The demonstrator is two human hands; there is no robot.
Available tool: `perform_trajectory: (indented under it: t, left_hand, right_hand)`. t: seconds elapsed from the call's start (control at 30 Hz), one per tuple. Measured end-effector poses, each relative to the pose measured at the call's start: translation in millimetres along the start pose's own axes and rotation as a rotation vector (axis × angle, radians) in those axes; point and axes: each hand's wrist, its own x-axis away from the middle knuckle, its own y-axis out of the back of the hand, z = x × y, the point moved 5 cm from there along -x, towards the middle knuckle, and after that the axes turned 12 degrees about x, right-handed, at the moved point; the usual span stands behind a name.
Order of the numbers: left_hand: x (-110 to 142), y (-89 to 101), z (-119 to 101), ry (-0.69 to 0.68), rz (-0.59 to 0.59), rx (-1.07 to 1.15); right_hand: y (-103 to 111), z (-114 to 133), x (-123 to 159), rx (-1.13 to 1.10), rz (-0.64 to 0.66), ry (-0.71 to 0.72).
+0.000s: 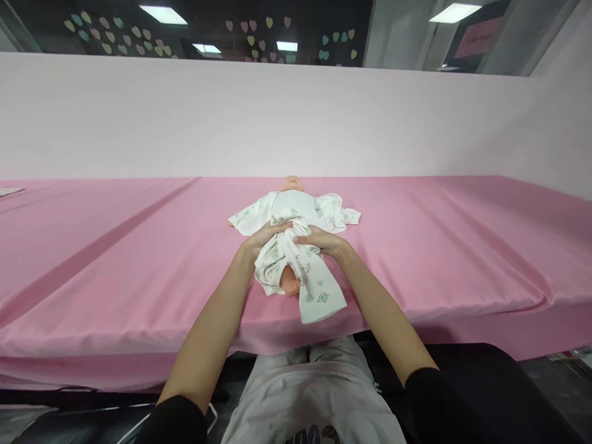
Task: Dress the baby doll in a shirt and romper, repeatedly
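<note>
A baby doll [292,183] lies on its back, head toward the wall, in a white printed baby top [296,200]. Over its lower body are bunched white baby pants [282,251] with small green prints. My left hand [268,234] grips the left side of the bunched cloth, thumb on top. On the opposite side, my right hand [322,240] holds the same cloth with its thumb across the front. A doll's foot [290,282] shows at one leg opening. The other pant leg hangs flat toward me. Fingers under the cloth are hidden.
A pink sheet [139,265] with folds covers the table, whose front edge is close to my lap. Behind it stands a white wall [296,117] below a window with heart stickers. A pale flat item [10,191] lies at the far left.
</note>
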Motion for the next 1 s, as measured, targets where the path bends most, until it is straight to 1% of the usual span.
perform_trajectory:
  t: [0.03, 0.1, 0.23, 0.27, 0.33, 0.4, 0.47, 0.5, 0.6, 0.63, 0.67, 0.77, 0.8, 0.9, 1.0]
  left_hand:
    - [-2.3, 0.4, 0.9, -0.012, -0.009, 0.022]
    - [-5.0, 0.2, 2.4, -0.018, -0.014, 0.038]
    - [-0.6, -2.6, -0.4, -0.006, 0.008, -0.027]
    - [1.5, -3.1, -1.6, 0.005, 0.022, -0.058]
    - [4.7, -2.3, -3.3, 0.03, 0.05, -0.108]
    - [4.9, 2.2, -4.3, 0.037, 0.052, -0.108]
    - [2.4, 9.0, -3.7, 0.038, 0.031, -0.061]
    - [0.8, 12.3, -3.3, 0.034, 0.014, -0.036]
    - [-1.7, 16.9, -1.8, 0.036, -0.009, -0.012]
    - [-1.3, 16.6, -2.0, 0.034, -0.006, -0.025]
    - [-0.3, 15.6, -2.2, 0.035, 0.0, -0.045]
    - [3.9, 12.4, -2.0, 0.064, 0.026, -0.111]
    - [4.9, 12.0, -1.7, 0.078, 0.033, -0.127]
    - [3.4, 14.2, -1.0, 0.091, 0.027, -0.139]
    - [-3.5, 17.7, -4.7, -0.005, -0.017, -0.095]
  right_hand:
    - [-0.6, -1.7, -0.9, 0.007, 0.024, -0.01]
    - [0.4, -4.0, -5.5, -0.046, 0.01, 0.011]
    - [0.8, -4.5, -16.8, -0.279, -0.038, 0.121]
    - [0.0, -5.5, -18.3, -0.311, -0.041, 0.114]
    - [-1.8, -8.4, -18.6, -0.333, -0.053, 0.057]
    - [-2.3, -9.3, -15.2, -0.318, -0.076, 0.021]
    - [-2.9, -7.6, -9.4, -0.257, -0.076, 0.02]
    - [-4.0, -6.3, -6.4, -0.206, -0.053, 0.023]
    - [-9.6, -5.2, -0.7, -0.052, 0.084, 0.011]
    - [-9.0, -5.7, -1.1, -0.038, 0.091, 0.015]
    - [-6.5, -6.2, -2.9, -0.052, 0.061, 0.032]
    - [5.5, -7.3, -12.0, -0.196, -0.12, 0.146]
    - [8.1, -7.5, -14.8, -0.24, -0.163, 0.185]
    - [9.6, -6.1, -18.3, -0.297, -0.23, 0.242]
    - [7.6, -2.0, -15.4, -0.286, -0.28, 0.245]
